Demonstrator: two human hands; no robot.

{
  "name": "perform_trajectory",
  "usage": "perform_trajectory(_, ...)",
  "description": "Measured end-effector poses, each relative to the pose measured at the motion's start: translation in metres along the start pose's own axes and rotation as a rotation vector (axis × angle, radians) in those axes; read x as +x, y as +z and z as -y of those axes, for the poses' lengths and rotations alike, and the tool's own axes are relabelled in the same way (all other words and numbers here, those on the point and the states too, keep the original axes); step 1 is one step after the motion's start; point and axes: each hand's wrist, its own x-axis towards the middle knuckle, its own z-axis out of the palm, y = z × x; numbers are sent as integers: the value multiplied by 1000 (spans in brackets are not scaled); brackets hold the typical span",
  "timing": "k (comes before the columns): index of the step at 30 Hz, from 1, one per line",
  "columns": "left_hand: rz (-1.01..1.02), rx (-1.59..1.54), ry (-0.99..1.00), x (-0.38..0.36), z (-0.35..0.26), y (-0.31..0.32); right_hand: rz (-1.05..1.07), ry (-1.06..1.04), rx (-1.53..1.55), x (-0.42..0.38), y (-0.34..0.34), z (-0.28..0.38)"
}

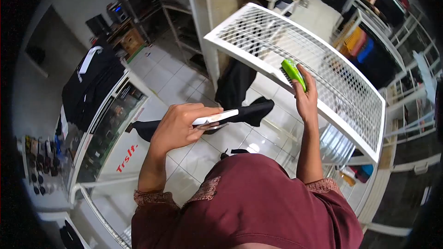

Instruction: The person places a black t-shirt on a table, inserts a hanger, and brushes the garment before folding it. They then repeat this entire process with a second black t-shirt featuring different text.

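The left hand (177, 127) grips a white hanger (216, 118) carrying black cloth (254, 110); the right hand (305, 93) holds a green tool (293, 74).

White tile floor (180, 83) has a black garment (237, 80) heaped on it by the pillar. Glass counter (104, 133) on the left carries folded black shirts (90, 80).

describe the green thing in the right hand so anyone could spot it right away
Find the big white wire-mesh rack slanting across the upper right. At its near edge, the right hand holds up a small bright green tool, the only vivid lime item among white mesh and dark clothes.
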Motion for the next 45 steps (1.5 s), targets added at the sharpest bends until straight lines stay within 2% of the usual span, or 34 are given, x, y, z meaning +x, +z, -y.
perform_trajectory(2, 85, -33, 3, 24, -17, 16, -22, 35, -36, -15, -35, 14)
perform_trajectory(5, 184, -200, 18, 60, -37, 51, -192, -79, -162, -36, -89, 0)
perform_trajectory(6, 225, -222, 61, 72, -48, 63, -234, -51, -199, -44, -110, -6)
perform_trajectory(9, 318, -311, -20, 102, -87, 97, -415, 23, -457, -74, -171, -29)
perform_trajectory(13, 448, -333, 81, 133, -124, 147, -600, 155, -690, -109, -245, -76)
perform_trajectory(17, 482, -468, 161, 147, -158, 201, -676, 142, -826, -130, -301, -118)
perform_trajectory(20, 480, -476, 225, 155, -174, 228, -645, 253, -854, -129, -318, -133)
perform_trajectory(25, 491, -457, 225, 161, -183, 243, -612, 285, -825, -122, -324, -155)
perform_trajectory(27, 483, -493, 244, 159, -180, 243, -595, 326, -924, -123, -322, -148)
perform_trajectory(28, 476, -511, 244, 158, -176, 242, -619, 267, -990, -122, -318, -128)
perform_trajectory(31, 482, -526, 112, 152, -165, 229, -627, 47, -763, -120, -295, -59)
perform_trajectory(33, 477, -552, 10, 145, -156, 214, -350, 10, -369, -126, -272, -15)
perform_trajectory(34, 451, -544, -28, 141, -149, 208, -146, -22, -235, -127, -260, -9)
perform_trajectory(35, 425, -550, -52, 136, -143, 202, 69, 27, -159, -128, -248, 1)
perform_trajectory(36, 397, -556, -75, 131, -137, 196, 156, -122, -210, -127, -234, 2)
perform_trajectory(42, 241, -428, -282, 91, -105, 149, 291, -194, -105, -97, -154, -25)
perform_trajectory(45, 122, -380, -341, 74, -86, 142, 216, -316, -150, -88, -116, -30)
